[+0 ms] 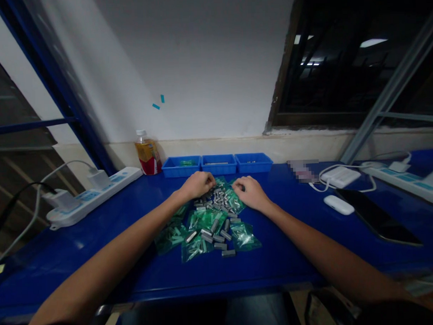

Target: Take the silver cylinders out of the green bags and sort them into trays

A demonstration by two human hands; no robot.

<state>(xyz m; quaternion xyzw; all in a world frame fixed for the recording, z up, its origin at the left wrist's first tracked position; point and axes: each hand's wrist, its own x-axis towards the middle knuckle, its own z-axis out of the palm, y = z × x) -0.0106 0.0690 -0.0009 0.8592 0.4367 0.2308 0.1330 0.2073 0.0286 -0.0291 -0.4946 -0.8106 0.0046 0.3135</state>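
My left hand (pixel 199 185) is at the far left edge of a pile of small silver metal pieces (pixel 221 200), its fingers curled together. Whatever it pinches, if anything, is hidden. Across the pile my right hand (pixel 251 193) is closed too, fingertips bent inward beside a green plastic bag (pixel 235 202); a dark spot shows at its fingers, too small to name. Nearer me lie more green bags with small parts inside, such as one bag (pixel 245 236) at the right and another bag (pixel 195 248) at the front. Larger metal blocks (pixel 219 238) lie loose among them.
Three blue trays (pixel 218 168) line the wall side of the blue table (pixel 276 260). A drink bottle (pixel 147 155) and a power strip (pixel 97 195) stand left. On the right are a phone (pixel 378 218), a white earphone case (pixel 338 204), a white charger (pixel 341 176) and cables.
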